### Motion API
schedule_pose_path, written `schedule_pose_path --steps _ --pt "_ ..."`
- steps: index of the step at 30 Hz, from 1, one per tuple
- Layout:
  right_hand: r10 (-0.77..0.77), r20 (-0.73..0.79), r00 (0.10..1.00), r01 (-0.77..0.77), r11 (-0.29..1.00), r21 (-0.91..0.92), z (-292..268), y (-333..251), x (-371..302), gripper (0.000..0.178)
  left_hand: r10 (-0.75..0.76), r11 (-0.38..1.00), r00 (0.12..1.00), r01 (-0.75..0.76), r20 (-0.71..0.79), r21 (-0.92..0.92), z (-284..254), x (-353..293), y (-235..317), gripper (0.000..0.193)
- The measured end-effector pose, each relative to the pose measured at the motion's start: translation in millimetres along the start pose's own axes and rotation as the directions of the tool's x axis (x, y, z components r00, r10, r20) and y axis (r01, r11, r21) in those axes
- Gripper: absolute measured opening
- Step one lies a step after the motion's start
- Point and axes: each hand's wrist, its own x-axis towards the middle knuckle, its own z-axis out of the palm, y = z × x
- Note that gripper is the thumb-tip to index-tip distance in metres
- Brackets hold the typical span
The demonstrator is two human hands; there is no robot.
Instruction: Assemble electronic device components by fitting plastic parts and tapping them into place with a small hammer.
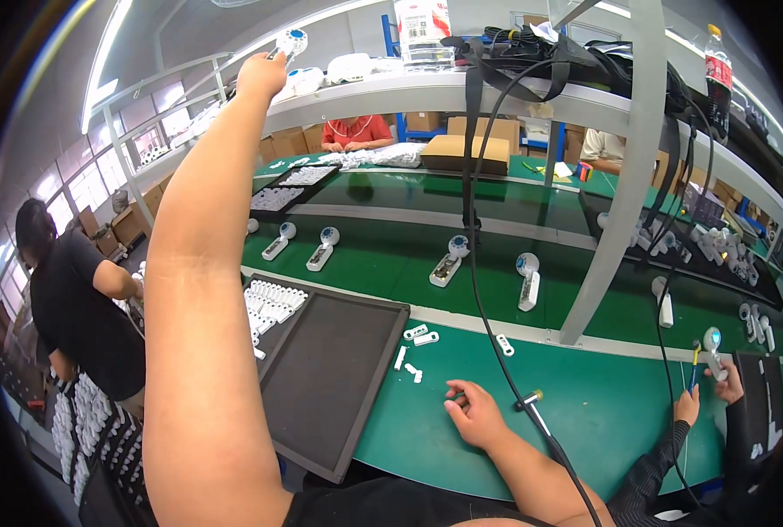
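Note:
My left arm stretches up to the overhead shelf [514, 98], where my left hand [263, 77] has its fingers closed on a white handheld device [293, 40] with a round, blue-centred head. Other white pieces [349, 67] lie on the shelf beside it. Over the green bench [462, 457], my right hand [478, 420] is loosely curled with its fingers apart and nothing in them. Just right of it is a small mallet [529, 401]. Small white plastic parts [421, 335] lie beyond that hand. A black tray [326, 378] with rows of white pieces [273, 305] sits left of it.
Several white round-headed devices [323, 249] stand along the green conveyor [374, 272]. Black cables [475, 290] hang down in front of the bench, near a slanted metal post [616, 211]. At the right, a co-worker's hands [727, 385] hold a device and a tool. Another person [79, 299] stands left.

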Motion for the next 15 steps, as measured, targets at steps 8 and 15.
schedule_pose_path --steps 8,15 --pt "0.033 -0.001 0.999 -0.033 0.999 -0.017 2.2 3.4 0.7 0.038 0.052 0.915 0.957 -0.161 0.286 0.37 17.7 -38.5 78.1 0.059" --pt "0.036 0.022 0.999 -0.035 0.999 -0.017 0.5 -6.0 0.8 0.034 0.202 0.673 0.821 -0.513 0.535 0.533 34.9 -23.5 81.5 0.051"
